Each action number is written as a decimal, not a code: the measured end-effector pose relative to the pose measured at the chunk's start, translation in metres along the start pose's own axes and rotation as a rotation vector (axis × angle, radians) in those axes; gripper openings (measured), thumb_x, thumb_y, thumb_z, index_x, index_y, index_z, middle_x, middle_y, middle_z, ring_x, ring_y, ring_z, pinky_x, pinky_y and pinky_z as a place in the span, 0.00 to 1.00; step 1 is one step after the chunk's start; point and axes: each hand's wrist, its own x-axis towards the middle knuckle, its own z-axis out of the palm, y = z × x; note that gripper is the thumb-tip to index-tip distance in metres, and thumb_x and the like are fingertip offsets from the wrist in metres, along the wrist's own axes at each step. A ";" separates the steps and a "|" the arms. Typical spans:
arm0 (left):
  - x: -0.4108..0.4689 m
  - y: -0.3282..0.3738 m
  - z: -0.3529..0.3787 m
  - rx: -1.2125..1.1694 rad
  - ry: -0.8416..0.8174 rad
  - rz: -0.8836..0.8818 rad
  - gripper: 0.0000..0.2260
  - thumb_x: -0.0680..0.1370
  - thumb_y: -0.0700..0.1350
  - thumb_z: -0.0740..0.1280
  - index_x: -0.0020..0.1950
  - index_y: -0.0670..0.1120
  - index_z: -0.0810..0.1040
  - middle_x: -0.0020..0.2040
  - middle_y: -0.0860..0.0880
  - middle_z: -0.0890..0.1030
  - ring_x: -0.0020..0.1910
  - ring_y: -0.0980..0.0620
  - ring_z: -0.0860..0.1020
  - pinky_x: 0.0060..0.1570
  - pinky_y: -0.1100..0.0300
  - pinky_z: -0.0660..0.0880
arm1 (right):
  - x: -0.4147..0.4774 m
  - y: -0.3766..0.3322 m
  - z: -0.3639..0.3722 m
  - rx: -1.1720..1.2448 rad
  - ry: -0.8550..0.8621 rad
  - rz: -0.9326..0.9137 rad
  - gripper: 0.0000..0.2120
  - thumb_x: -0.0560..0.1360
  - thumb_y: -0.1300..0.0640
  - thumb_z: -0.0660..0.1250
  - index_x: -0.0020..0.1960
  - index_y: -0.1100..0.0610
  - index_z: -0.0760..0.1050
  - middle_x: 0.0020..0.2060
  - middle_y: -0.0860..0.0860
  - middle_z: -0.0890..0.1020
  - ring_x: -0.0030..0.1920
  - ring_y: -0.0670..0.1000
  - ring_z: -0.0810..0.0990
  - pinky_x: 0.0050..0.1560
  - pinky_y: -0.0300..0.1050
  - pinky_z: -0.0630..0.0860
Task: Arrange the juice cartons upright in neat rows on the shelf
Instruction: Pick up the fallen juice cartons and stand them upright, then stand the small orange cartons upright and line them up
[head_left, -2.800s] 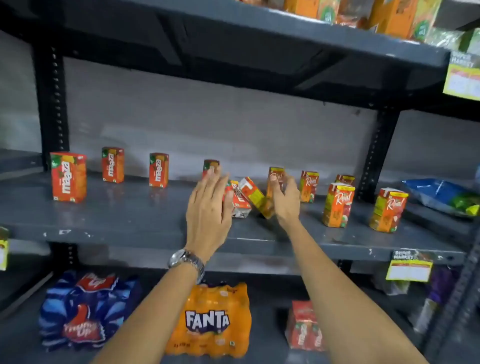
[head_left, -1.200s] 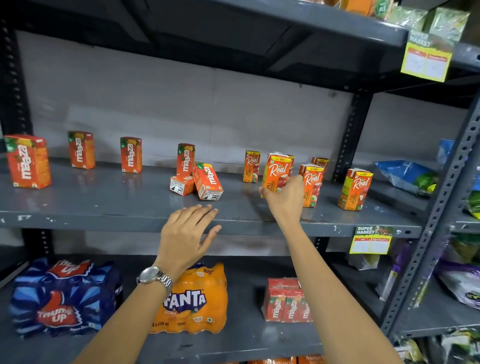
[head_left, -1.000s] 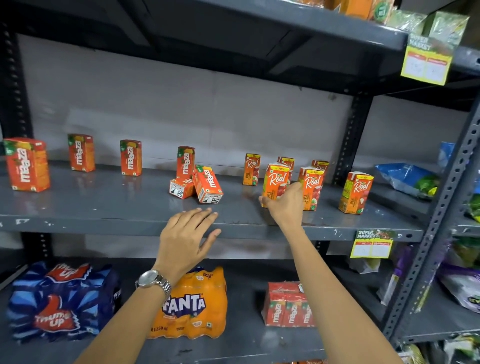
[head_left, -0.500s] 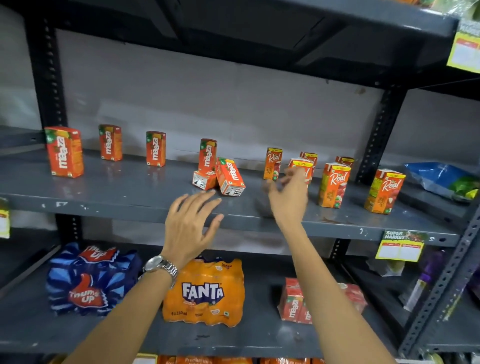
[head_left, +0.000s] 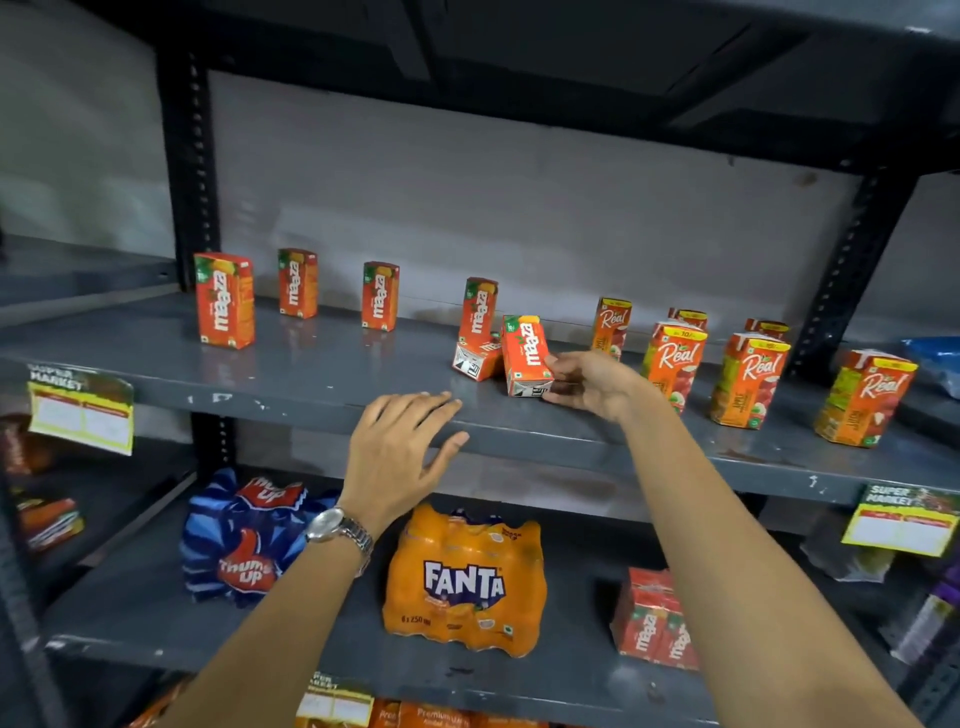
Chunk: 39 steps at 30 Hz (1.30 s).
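Several red Maaza juice cartons stand upright along the grey shelf (head_left: 311, 379), such as one at the left (head_left: 224, 300) and one near the middle (head_left: 478, 310). A tilted Maaza carton (head_left: 525, 353) leans in front of it, beside a Maaza carton lying flat (head_left: 475, 359). My right hand (head_left: 592, 382) grips the tilted carton at its lower right corner. My left hand (head_left: 400, 447) hovers open at the shelf's front edge and holds nothing. Several orange Real cartons (head_left: 674, 364) stand upright to the right in two rows.
On the lower shelf sit a Fanta bottle pack (head_left: 465, 582), a blue Thums Up pack (head_left: 244, 540) and a red Maaza pack (head_left: 654, 618). Price tags (head_left: 80, 410) hang from the shelf edges. A dark steel post (head_left: 841, 270) and a blue bag (head_left: 935, 358) bound the right side.
My right hand let go of a Real carton, now upright in the front row, and moved left onto the tilted Maaza carton. My left hand stayed open near the shelf edge.
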 end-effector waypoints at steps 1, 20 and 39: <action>0.000 0.000 0.001 0.004 0.009 0.005 0.19 0.78 0.57 0.55 0.58 0.48 0.78 0.56 0.51 0.81 0.55 0.52 0.78 0.57 0.59 0.65 | -0.002 0.002 -0.001 0.028 0.000 -0.017 0.14 0.75 0.63 0.64 0.60 0.62 0.71 0.45 0.53 0.81 0.44 0.49 0.80 0.40 0.44 0.82; 0.001 -0.007 0.006 -0.010 0.102 0.028 0.18 0.77 0.57 0.57 0.58 0.48 0.78 0.56 0.50 0.81 0.56 0.51 0.77 0.57 0.56 0.66 | -0.017 0.006 0.007 0.085 0.070 -0.486 0.18 0.76 0.65 0.62 0.66 0.63 0.67 0.57 0.57 0.76 0.59 0.54 0.76 0.59 0.48 0.76; -0.031 -0.125 -0.034 0.063 0.246 -0.161 0.15 0.77 0.54 0.60 0.54 0.48 0.80 0.54 0.48 0.80 0.53 0.51 0.74 0.58 0.55 0.66 | 0.056 -0.009 0.213 -0.123 -0.072 -0.350 0.19 0.75 0.71 0.59 0.66 0.68 0.63 0.59 0.61 0.77 0.60 0.57 0.76 0.60 0.53 0.75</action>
